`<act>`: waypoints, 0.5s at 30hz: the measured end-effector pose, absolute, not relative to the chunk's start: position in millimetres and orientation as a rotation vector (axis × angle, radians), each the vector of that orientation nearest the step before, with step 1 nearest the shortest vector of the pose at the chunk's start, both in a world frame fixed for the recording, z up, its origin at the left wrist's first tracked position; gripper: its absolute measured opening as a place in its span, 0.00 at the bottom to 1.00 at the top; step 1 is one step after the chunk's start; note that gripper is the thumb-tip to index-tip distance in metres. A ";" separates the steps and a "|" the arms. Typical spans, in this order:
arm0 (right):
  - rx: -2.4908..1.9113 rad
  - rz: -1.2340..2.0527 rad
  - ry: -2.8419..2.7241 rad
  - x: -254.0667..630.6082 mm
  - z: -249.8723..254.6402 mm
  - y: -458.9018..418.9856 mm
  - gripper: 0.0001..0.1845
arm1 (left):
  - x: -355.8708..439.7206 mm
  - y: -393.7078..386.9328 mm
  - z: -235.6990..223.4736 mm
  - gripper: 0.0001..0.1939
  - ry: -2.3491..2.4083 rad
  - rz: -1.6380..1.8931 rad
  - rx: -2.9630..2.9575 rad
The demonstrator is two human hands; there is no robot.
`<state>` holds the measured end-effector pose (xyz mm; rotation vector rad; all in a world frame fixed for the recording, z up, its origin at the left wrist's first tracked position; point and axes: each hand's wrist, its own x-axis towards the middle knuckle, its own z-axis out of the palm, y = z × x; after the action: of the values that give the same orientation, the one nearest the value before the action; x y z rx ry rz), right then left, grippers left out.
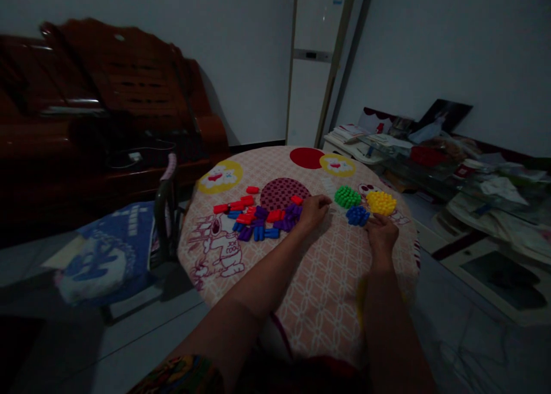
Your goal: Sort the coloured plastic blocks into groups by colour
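My left hand (315, 212) is over the table, right beside the purple plastic pieces (293, 215). Its fingers are drawn together and point right; whatever they may hold is too small to make out. At the right, my right hand (382, 232) has its fingertips pinched against the edge of a tight cluster of small blue pieces (357, 215). A green cluster (347, 197) and a yellow cluster (381, 203) lie just beyond it. Left of my left hand, loose red pieces (246, 201) are scattered among blue pieces (266, 233) and purple ones.
Everything lies on a round table with a patterned pink cloth (321, 279). A chair with a blue cover (116, 250) stands at the left, before a wooden sofa (124, 84). To the right is a cluttered glass-topped cabinet (447, 170).
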<state>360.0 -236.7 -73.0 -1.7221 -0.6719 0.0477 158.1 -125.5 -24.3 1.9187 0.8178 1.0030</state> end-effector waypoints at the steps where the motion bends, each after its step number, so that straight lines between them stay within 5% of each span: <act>1: -1.708 0.045 -0.624 358.9 -71.9 -237.6 0.26 | 154.4 -123.3 -19.6 0.13 0.825 1.017 1.941; 15: -1.690 -0.027 -0.523 348.1 -62.9 -241.2 0.19 | 36.7 -65.0 29.4 0.07 1.387 0.842 2.047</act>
<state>348.1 -241.2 -62.9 -1.6899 -0.5226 -0.0272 36.7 -65.0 29.4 2.0472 1.3870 0.8420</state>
